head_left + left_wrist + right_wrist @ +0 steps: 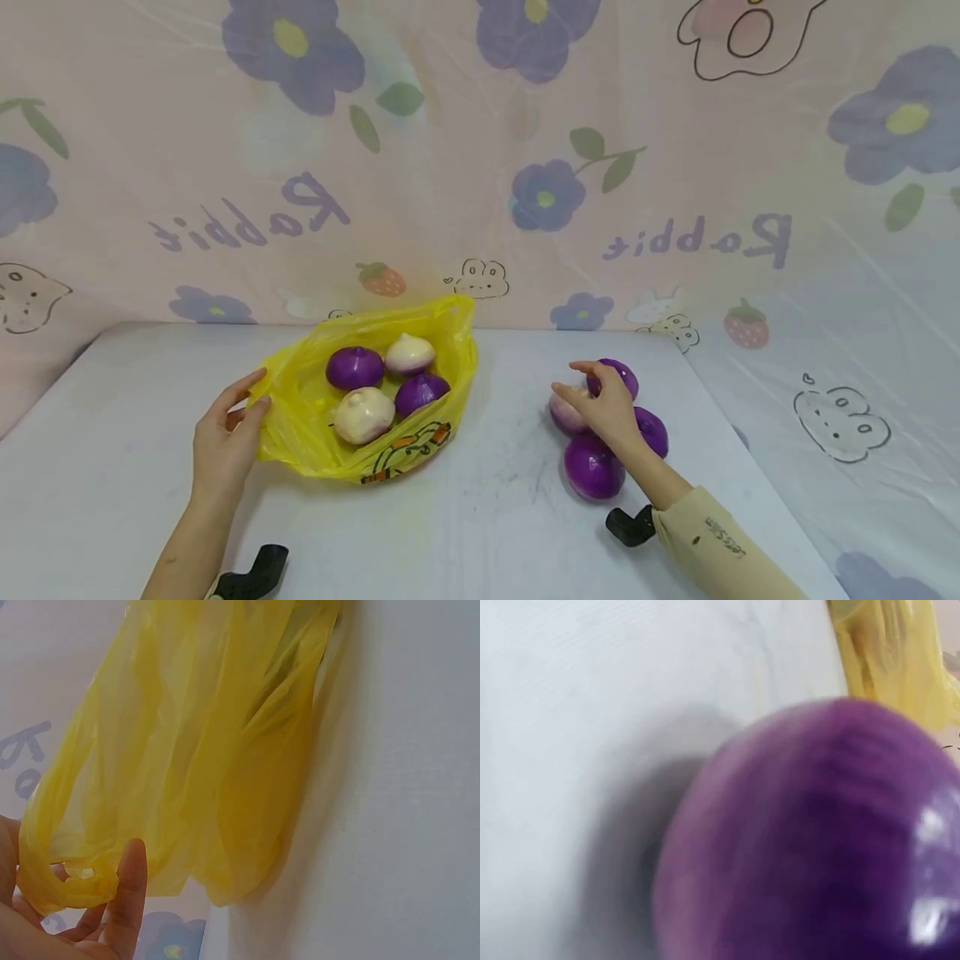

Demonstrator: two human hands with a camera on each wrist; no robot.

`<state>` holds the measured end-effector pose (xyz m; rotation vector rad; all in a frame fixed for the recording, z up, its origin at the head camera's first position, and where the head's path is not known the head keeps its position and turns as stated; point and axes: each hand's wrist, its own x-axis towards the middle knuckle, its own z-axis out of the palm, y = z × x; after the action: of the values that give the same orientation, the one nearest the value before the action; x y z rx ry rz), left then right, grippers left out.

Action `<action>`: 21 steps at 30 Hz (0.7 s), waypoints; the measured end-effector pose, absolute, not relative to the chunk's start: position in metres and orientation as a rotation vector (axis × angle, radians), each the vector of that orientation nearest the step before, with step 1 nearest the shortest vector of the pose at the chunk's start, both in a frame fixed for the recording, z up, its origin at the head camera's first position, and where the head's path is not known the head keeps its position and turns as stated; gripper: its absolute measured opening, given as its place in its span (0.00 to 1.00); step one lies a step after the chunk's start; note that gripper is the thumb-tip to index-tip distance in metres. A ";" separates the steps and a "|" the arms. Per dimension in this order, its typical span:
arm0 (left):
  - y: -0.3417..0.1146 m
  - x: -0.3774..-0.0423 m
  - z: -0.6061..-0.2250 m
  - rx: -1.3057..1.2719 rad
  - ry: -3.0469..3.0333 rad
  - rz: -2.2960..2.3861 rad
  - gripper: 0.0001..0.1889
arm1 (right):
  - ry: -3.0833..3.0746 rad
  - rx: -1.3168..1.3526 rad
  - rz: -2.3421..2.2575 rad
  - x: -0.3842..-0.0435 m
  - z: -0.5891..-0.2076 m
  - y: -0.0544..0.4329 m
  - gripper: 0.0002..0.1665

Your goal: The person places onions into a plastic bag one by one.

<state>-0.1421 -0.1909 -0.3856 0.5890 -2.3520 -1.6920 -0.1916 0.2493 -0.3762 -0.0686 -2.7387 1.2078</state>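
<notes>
A yellow plastic bag [296, 417] lies with its mouth spread wide, a cartoon print on its front. Inside are two purple onions [355, 367] and two whitish ones [364, 415]. My left hand [227, 437] holds the bag's left edge; in the left wrist view a handle loop [71, 889] passes between thumb and fingers. To the right, my right hand [606, 408] is over a cluster of onions, thumb and fingers apart with nothing between them. A pale purplish onion [566, 414] sits under its fingertips, and purple onions [594, 468] surround it. One purple onion [802, 847] fills much of the right wrist view.
Everything stands on a white table [495, 533]. A printed cloth [450, 167] with flowers and rabbits hangs behind the table and along its right side. Black wrist mounts [630, 526] show at both forearms.
</notes>
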 end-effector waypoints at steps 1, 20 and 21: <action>-0.191 -0.142 -0.386 0.591 -2.350 -1.694 0.23 | -2.754 -0.063 1.195 -0.191 -0.376 0.251 0.35; -0.191 -0.145 -0.387 0.605 -2.313 -1.733 0.23 | -3.006 0.063 0.975 -0.188 -0.377 0.263 0.42; -0.191 -0.145 -0.387 0.603 -2.314 -1.734 0.23 | -3.012 0.068 0.967 -0.189 -0.377 0.263 0.43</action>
<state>-0.1452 -0.1906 -0.3869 0.6033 -2.3137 -1.7343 -0.1887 0.2631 -0.3771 0.0679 -3.0123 0.9666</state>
